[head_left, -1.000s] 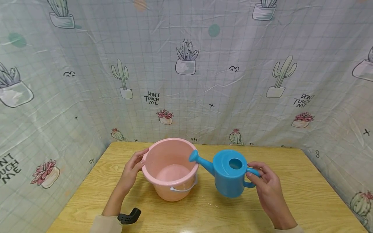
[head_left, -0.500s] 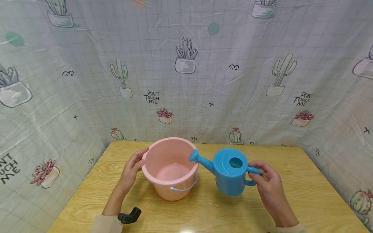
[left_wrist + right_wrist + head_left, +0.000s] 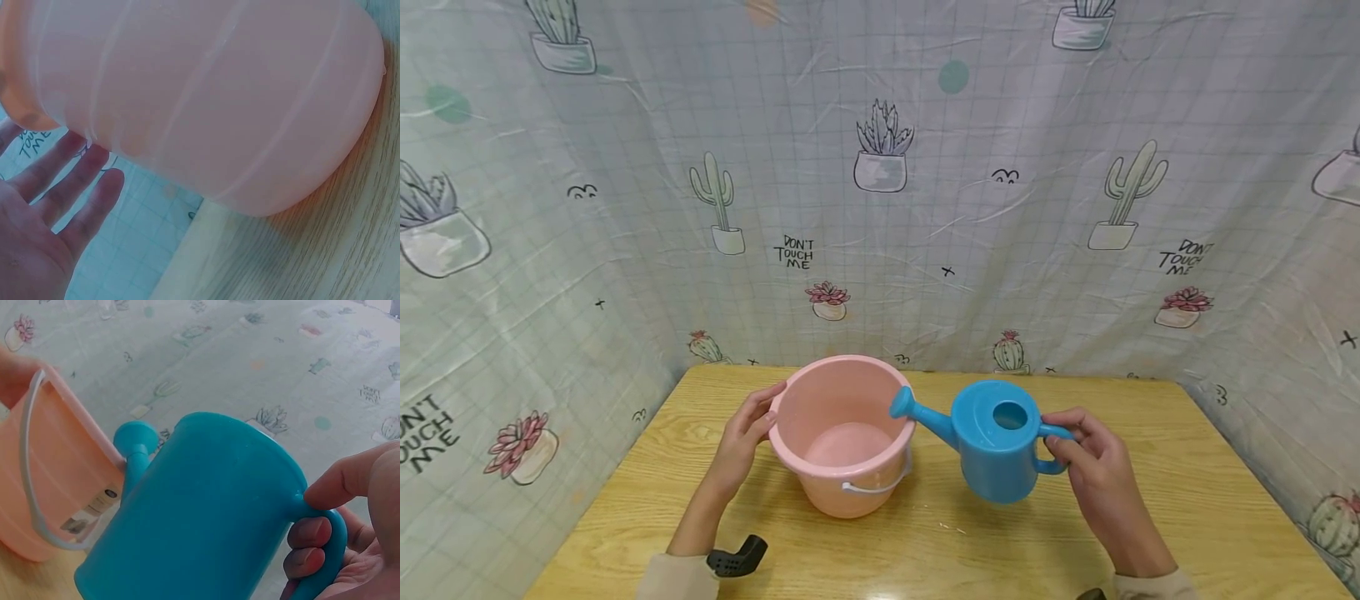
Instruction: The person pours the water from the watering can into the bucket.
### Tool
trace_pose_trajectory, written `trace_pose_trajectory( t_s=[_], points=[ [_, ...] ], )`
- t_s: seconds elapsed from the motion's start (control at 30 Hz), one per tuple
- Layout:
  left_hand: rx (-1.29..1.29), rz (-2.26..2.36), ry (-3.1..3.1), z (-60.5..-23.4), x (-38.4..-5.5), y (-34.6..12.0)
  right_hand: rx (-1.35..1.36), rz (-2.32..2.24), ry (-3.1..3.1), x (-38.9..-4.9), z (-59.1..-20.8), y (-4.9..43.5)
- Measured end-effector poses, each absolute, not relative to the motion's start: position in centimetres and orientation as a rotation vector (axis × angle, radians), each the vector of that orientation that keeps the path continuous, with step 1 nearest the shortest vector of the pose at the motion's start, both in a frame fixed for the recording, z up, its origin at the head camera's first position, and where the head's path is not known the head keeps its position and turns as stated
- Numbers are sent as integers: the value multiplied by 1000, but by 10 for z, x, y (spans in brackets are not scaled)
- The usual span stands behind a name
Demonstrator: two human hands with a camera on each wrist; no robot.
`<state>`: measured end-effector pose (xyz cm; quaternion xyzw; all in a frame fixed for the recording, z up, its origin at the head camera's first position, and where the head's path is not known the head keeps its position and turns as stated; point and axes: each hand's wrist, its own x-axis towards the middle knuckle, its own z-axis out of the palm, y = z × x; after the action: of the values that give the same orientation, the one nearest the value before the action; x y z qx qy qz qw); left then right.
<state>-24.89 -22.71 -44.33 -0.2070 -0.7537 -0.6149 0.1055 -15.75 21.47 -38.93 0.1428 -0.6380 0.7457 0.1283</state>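
Observation:
A pink bucket (image 3: 850, 492) stands upright on the wooden table, with a pale wire handle (image 3: 876, 487) hanging at its front right. My left hand (image 3: 737, 442) touches its left rim. In the left wrist view, the straight fingers (image 3: 87, 212) lie against the bucket's side, under the rim. My right hand (image 3: 1097, 475) grips the loop handle of a blue watering can (image 3: 996, 467), thumb on top and fingers through the loop, as the right wrist view shows. The can appears to hang just above the table. Its spout's rose (image 3: 902, 402) points left, over the bucket's right rim.
The wooden table (image 3: 1165, 450) reaches back to a curtain (image 3: 955, 217) printed with cacti, which also hangs on both sides. Small wet-looking marks (image 3: 952, 527) lie in front of the can. A black wrist device (image 3: 737, 557) sits at my left wrist.
The watering can has risen very slightly in my right hand. My left hand and the bucket have stayed together; the head view has shifted a little.

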Motion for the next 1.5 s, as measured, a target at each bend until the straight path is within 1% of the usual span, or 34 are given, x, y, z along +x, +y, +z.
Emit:
trace_pose_trajectory(
  t_s=[0.3, 0.57, 0.93, 1.5],
  points=[
    [-625, -1791, -2226, -443, -249, -228, 403, 2193, -1861, -160, -382, 214],
    [-628, -1783, -2238, -444, -248, -228, 265, 2175, -1943, -161, -376, 214],
    [-625, -1793, -2224, -445, -249, -228, 203, 2114, -1977, -164, -371, 211],
    [-617, -1776, -2241, -445, -250, -228, 220, 1935, -2101, -166, -369, 211]
  ],
)
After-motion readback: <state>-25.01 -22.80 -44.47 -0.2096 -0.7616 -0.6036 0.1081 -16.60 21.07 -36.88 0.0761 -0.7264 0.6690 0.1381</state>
